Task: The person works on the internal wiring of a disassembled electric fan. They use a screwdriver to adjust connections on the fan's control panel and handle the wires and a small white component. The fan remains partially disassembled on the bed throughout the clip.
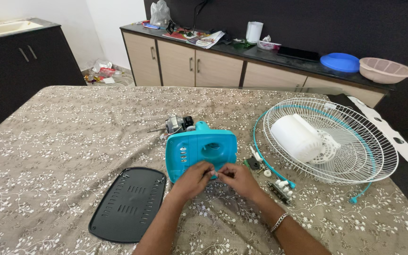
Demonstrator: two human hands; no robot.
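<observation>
A turquoise fan housing (199, 147) lies on the patterned tablecloth (72, 137), with a small electric motor (178, 123) at its far end. My left hand (193, 178) and my right hand (237, 178) meet at the housing's near edge. Their fingertips pinch something small between them, too small to identify. A bracelet sits on my right wrist.
A black vented base plate (128, 204) lies to the left. To the right are a white wire fan guard (350, 141) with a white cover (296, 137), a teal ring, a switch strip (282, 188) and small loose parts. A cabinet with a blue plate and pink bowl stands behind.
</observation>
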